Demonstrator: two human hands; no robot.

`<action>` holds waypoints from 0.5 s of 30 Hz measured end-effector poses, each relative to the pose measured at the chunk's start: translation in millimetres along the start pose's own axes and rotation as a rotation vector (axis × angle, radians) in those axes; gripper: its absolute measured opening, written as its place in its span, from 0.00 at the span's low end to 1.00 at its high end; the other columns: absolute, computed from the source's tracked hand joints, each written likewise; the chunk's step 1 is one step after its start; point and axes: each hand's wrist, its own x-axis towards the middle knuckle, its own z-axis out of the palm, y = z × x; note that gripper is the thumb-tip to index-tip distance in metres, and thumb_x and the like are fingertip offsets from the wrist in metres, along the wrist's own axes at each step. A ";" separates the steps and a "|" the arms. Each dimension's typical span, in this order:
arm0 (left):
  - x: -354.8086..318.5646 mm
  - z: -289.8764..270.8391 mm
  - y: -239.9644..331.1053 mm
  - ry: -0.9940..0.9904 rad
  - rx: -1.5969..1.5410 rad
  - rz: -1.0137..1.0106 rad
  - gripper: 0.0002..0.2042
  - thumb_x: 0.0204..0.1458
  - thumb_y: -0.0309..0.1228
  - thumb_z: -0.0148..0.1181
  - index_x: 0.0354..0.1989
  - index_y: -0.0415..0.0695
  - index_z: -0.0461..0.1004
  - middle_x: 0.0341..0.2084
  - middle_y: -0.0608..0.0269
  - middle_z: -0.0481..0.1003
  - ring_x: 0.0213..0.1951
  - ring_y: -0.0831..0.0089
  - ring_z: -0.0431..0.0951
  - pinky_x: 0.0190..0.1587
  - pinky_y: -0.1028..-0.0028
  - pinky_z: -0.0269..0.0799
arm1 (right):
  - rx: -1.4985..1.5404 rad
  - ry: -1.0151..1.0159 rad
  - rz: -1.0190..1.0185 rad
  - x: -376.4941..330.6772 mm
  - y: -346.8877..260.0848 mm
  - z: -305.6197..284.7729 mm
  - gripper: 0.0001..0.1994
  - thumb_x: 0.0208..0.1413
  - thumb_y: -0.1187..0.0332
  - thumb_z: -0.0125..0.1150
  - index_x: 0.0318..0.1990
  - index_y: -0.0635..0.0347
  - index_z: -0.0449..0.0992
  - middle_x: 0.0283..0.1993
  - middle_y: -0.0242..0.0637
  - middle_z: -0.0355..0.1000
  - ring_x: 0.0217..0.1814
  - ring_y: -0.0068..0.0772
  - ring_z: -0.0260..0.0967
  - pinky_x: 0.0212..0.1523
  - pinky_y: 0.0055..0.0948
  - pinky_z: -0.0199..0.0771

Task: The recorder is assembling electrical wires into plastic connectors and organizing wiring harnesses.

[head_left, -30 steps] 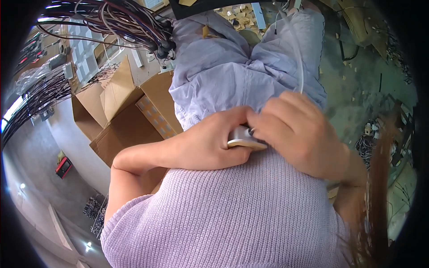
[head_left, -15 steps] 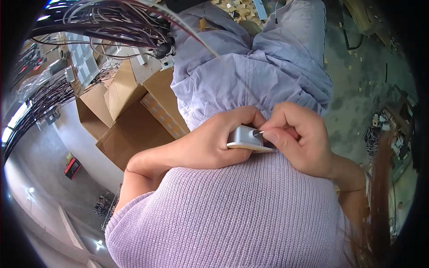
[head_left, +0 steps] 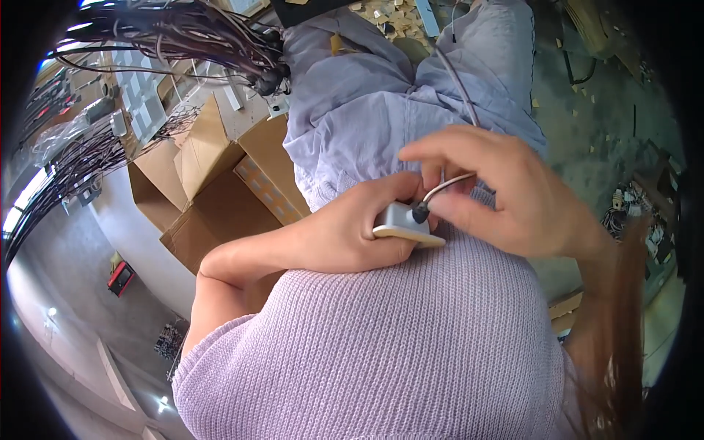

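A: Your right hand [head_left: 506, 194] has lifted off the small grey box [head_left: 402, 222]; its fingers now pinch the thin cable [head_left: 449, 182] at the black plug, at centre frame.

B: And your left hand [head_left: 352, 235]?

A: Curled shut around the box, against your lilac sweater [head_left: 381, 345], wrist bent inward.

A grey concrete floor [head_left: 587, 110] is seen at the right, strewn with small tan scraps [head_left: 389, 15] near the top and a tangle of dark cables [head_left: 623, 213] toward the right edge. Open brown cardboard boxes [head_left: 220, 191] are stood at the left, beside bundles of dark wires [head_left: 183, 33].
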 end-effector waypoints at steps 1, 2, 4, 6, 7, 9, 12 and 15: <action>1.8 -1.8 0.9 -0.011 0.019 0.019 0.18 0.43 0.22 0.56 0.46 0.37 0.67 0.35 0.62 0.73 0.38 0.77 0.73 0.40 0.76 0.69 | -0.081 -0.113 -0.070 3.1 -0.4 -4.6 0.10 0.47 0.77 0.59 0.39 0.66 0.76 0.34 0.38 0.71 0.34 0.32 0.71 0.35 0.27 0.72; 3.0 -3.4 0.9 -0.008 0.021 0.019 0.18 0.43 0.22 0.56 0.46 0.37 0.67 0.35 0.62 0.73 0.38 0.77 0.73 0.40 0.76 0.69 | -0.081 -0.114 -0.074 3.4 0.1 -5.0 0.10 0.47 0.77 0.59 0.39 0.66 0.76 0.34 0.38 0.71 0.34 0.32 0.71 0.35 0.27 0.72; 4.1 -5.4 -1.8 0.021 0.059 0.018 0.19 0.44 0.24 0.56 0.48 0.36 0.67 0.36 0.62 0.73 0.39 0.77 0.73 0.41 0.76 0.68 | -0.198 -0.124 -0.178 3.4 1.1 -4.8 0.10 0.44 0.77 0.61 0.37 0.65 0.76 0.33 0.39 0.71 0.34 0.35 0.71 0.35 0.27 0.72; 4.8 -5.1 -2.9 0.030 0.074 0.024 0.20 0.45 0.25 0.56 0.49 0.36 0.67 0.35 0.62 0.73 0.38 0.78 0.73 0.41 0.76 0.68 | -0.154 -0.140 -0.144 6.5 -0.3 -5.9 0.10 0.43 0.78 0.62 0.37 0.66 0.76 0.33 0.39 0.71 0.34 0.34 0.71 0.35 0.27 0.72; 5.1 -4.2 -0.1 0.039 0.052 0.009 0.20 0.45 0.25 0.56 0.49 0.36 0.67 0.35 0.61 0.73 0.38 0.78 0.73 0.41 0.76 0.68 | -0.110 -0.154 -0.105 8.0 -0.9 -6.0 0.10 0.43 0.78 0.62 0.36 0.66 0.76 0.33 0.38 0.71 0.33 0.33 0.71 0.34 0.27 0.73; 4.0 -4.1 2.0 0.051 0.032 -0.004 0.20 0.45 0.25 0.56 0.49 0.36 0.67 0.35 0.61 0.74 0.38 0.78 0.73 0.41 0.76 0.68 | -0.030 -0.142 -0.068 13.4 1.5 -6.7 0.07 0.43 0.76 0.62 0.33 0.67 0.75 0.29 0.40 0.71 0.30 0.35 0.72 0.33 0.30 0.72; 2.8 -6.8 0.0 0.048 0.019 -0.076 0.22 0.45 0.26 0.57 0.51 0.36 0.67 0.35 0.61 0.73 0.39 0.78 0.73 0.41 0.76 0.69 | 0.119 -0.099 0.093 15.8 -1.3 -4.6 0.06 0.43 0.74 0.62 0.28 0.67 0.74 0.25 0.41 0.71 0.27 0.36 0.72 0.30 0.31 0.71; 8.3 -6.1 -1.8 0.092 -0.046 -0.026 0.24 0.46 0.30 0.59 0.52 0.35 0.64 0.38 0.62 0.72 0.41 0.79 0.71 0.43 0.78 0.67 | 0.130 -0.017 0.140 21.4 3.8 6.9 0.06 0.43 0.74 0.63 0.27 0.68 0.73 0.24 0.41 0.71 0.26 0.36 0.71 0.30 0.30 0.71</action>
